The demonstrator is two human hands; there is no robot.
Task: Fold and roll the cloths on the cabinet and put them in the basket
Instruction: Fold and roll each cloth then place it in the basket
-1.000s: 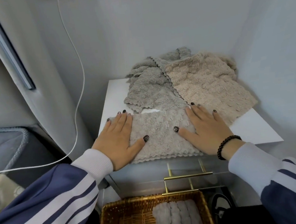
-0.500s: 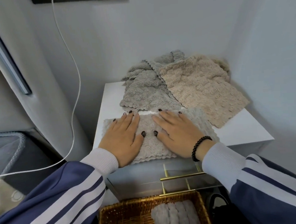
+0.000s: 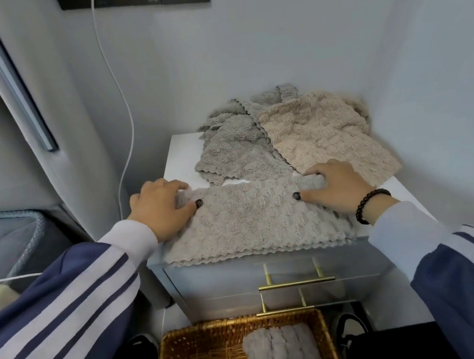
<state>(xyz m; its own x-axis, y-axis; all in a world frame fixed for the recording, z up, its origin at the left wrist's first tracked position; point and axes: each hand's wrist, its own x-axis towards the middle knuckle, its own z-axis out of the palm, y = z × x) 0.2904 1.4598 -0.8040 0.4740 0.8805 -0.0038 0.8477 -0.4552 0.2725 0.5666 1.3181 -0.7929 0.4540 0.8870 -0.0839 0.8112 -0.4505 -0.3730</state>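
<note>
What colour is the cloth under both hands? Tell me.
Grey cloth, scalloped edge; head view.

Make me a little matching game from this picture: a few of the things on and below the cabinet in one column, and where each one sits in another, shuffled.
Things
1. grey cloth under the hands
2. beige cloth
3. rolled cloths
4. bead bracelet

Places
A. inside the wicker basket
B. on the right wrist
C. front edge of the cabinet top
D. back right of the cabinet top

Pairs: 1-C, 2-D, 3-A, 4-B
</note>
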